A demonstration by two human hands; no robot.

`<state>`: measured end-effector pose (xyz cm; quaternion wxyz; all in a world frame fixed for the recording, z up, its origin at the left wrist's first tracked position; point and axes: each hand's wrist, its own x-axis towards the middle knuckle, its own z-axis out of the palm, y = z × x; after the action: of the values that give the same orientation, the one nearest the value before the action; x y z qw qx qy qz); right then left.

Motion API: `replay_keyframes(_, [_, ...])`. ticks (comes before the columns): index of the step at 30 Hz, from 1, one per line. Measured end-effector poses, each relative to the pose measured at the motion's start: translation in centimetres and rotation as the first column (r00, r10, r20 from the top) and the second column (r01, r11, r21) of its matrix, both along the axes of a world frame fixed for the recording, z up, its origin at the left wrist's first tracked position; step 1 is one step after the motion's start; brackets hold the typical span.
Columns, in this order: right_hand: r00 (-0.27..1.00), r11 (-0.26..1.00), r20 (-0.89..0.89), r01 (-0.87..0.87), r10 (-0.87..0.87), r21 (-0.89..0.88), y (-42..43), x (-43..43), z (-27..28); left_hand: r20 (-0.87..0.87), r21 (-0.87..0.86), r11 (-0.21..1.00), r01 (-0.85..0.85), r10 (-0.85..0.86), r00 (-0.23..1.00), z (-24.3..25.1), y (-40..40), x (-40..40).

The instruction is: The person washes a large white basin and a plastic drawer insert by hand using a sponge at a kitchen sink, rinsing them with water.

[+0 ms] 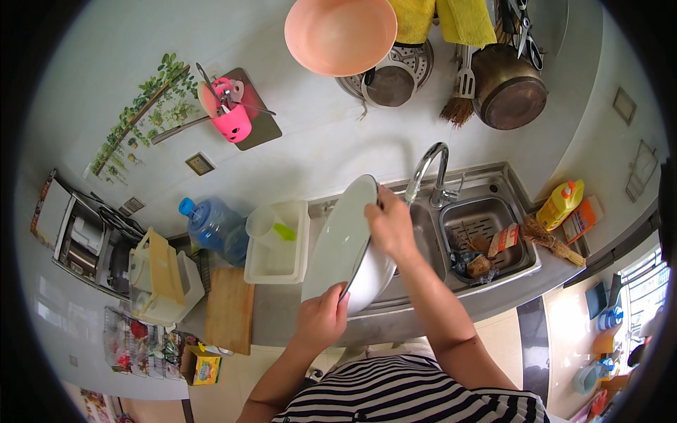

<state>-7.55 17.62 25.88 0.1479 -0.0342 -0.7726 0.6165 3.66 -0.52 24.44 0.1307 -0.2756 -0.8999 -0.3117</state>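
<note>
A large white enamel basin (338, 238) with a dark rim is held tilted on its side, over the counter and the left part of the sink. My left hand (321, 317) grips its near rim, thumb on the edge. Higher up, my right hand (390, 224) grips the far rim beside the chrome faucet (440, 174). Behind the basin, the left sink bowl (426, 238) is partly hidden. In the right sink bowl (510, 203) lie a drain tray, an orange-and-white packet (503, 239) and some dark plastic wrapping (465, 261).
Left of the basin stand a white plastic tub (304, 232) holding a clear scoop, a blue water jug (214, 224) and a wooden cutting board (230, 312). A yellow detergent bottle (558, 206) and a straw brush (552, 243) sit at right. A pink basin (341, 37) hangs above.
</note>
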Motion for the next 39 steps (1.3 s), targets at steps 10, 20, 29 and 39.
replay_keyframes(10, [0.822,0.837,-0.513,0.084,0.249,0.540,-6.4,8.8,-1.5,-0.172,0.383,0.908,-0.167,0.248,0.953,-1.2,-0.9,-2.8])
replay_keyframes(20, [0.906,0.930,-0.400,0.020,0.138,0.366,-2.2,1.0,-1.3,-0.112,0.333,0.941,-0.068,0.111,0.988,-1.5,-2.6,-1.0])
replay_keyframes(29, [0.972,0.961,-0.080,-0.231,0.221,-0.153,0.6,-2.2,-3.2,-0.010,0.280,0.956,-0.091,0.097,0.995,-1.1,-6.3,1.1])
replay_keyframes(39, [0.860,0.539,0.279,0.005,0.428,-0.842,3.5,-3.1,-5.8,0.168,0.630,0.746,-0.216,0.140,0.976,-1.7,-8.9,1.2])
